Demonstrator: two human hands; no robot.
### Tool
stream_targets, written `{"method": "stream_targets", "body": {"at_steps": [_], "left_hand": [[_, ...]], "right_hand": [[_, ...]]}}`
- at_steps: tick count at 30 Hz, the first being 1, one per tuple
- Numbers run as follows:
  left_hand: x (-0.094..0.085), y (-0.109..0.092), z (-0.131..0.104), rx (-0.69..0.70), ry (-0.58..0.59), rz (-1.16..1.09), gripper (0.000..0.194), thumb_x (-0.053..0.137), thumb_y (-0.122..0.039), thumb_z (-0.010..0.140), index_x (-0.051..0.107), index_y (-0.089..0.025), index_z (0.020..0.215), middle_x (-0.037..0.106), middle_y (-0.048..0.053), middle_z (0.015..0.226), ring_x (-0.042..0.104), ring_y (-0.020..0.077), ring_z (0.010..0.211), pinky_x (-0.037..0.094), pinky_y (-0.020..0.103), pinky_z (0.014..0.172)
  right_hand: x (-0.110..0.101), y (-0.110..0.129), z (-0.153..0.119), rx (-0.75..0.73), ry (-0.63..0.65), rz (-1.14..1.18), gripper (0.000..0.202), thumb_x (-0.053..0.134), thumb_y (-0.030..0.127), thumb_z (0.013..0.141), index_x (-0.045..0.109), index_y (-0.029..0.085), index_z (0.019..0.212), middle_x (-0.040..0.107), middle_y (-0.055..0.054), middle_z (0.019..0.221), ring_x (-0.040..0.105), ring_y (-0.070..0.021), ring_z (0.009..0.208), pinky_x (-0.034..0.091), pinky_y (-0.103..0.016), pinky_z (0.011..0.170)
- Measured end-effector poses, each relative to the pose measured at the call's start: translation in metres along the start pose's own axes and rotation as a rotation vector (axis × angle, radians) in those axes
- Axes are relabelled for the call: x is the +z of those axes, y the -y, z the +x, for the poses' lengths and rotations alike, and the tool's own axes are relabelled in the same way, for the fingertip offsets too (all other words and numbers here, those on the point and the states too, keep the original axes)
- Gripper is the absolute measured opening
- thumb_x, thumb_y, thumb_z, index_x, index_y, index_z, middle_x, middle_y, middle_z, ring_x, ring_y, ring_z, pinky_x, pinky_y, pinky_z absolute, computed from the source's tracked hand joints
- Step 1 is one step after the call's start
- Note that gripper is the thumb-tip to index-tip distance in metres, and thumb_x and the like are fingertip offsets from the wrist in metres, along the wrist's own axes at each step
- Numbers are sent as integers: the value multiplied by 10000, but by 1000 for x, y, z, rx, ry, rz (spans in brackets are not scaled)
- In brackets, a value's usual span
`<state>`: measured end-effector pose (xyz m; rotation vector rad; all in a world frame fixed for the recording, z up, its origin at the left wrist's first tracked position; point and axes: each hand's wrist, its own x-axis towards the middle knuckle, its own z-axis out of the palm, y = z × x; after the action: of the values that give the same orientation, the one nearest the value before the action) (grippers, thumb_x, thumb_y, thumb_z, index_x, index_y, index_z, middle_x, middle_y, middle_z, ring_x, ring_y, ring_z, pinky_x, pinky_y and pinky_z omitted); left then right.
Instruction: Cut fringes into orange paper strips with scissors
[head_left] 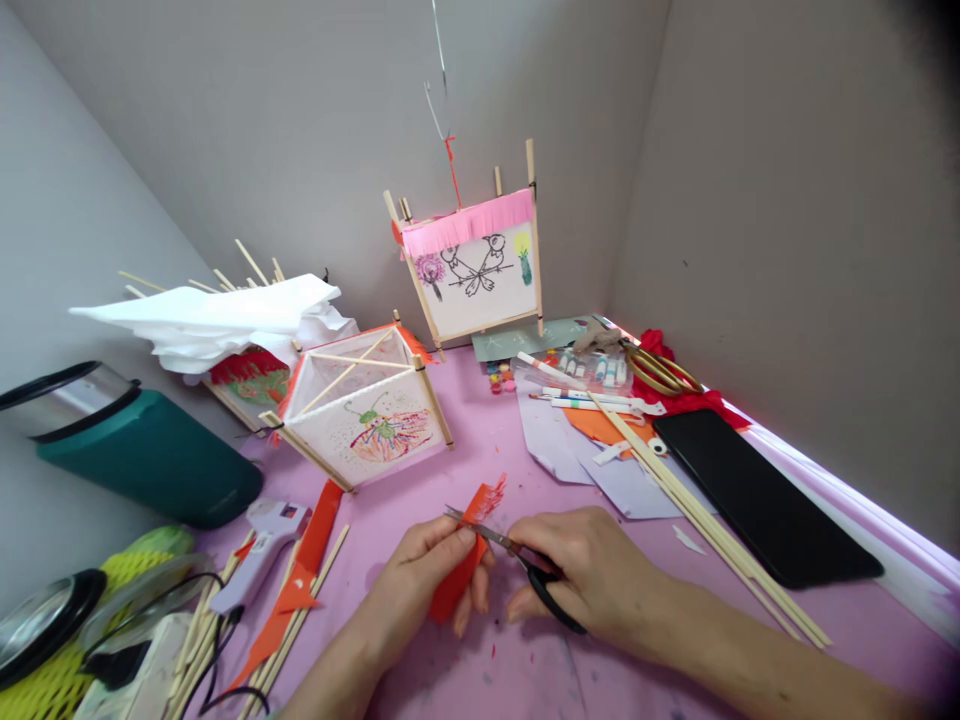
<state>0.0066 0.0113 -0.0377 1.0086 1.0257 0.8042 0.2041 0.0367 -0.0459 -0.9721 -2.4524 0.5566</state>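
Note:
My left hand [431, 565] pinches a strip of red-orange paper [454, 583] above the pink table. The strip's far end is cut into a fine fringe. In my right hand [592, 560] is a pair of scissors [551, 590] with black handles, my fingers in the loops. Its blades lie across the paper just beyond my left thumb. A lantern [386, 430] of sticks and white paper with a drawn butterfly stands behind my left hand. Farther back, a second lantern [484, 280] with birds drawn on it and a pink fringe hangs from a wire by a red cord.
A teal tumbler [150, 450], a lilac glue gun [259, 550], orange paper scraps [322, 530] and wooden sticks lie on the left. To the right are a black phone [757, 490], long sticks [697, 520], markers, white paper and gold-handled scissors [660, 368]. Grey walls enclose the table.

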Motion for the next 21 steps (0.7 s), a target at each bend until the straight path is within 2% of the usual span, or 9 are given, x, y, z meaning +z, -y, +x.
{"method": "stream_targets", "body": {"at_steps": [14,21], "left_hand": [[-1,-4,-3,-37,58,-69,295,534,-366,823,626,-96,747,648,69,500,488,82,303,329,161,341],[-3,-2,-2,-21,26,-47,284,537,-372,828,621,-103,792,645,52,511,498,83,320,338,163,354]], "right_hand": [[0,-2,0,-52,-21,-20,404,725,531,660,647,169,822,624,8,601,506,-118,499,300,-215,505],[-4,-1,0,15,5,42,413,719,547,657,644,187,844,618,20,637,492,-112,528,273,-220,514]]}}
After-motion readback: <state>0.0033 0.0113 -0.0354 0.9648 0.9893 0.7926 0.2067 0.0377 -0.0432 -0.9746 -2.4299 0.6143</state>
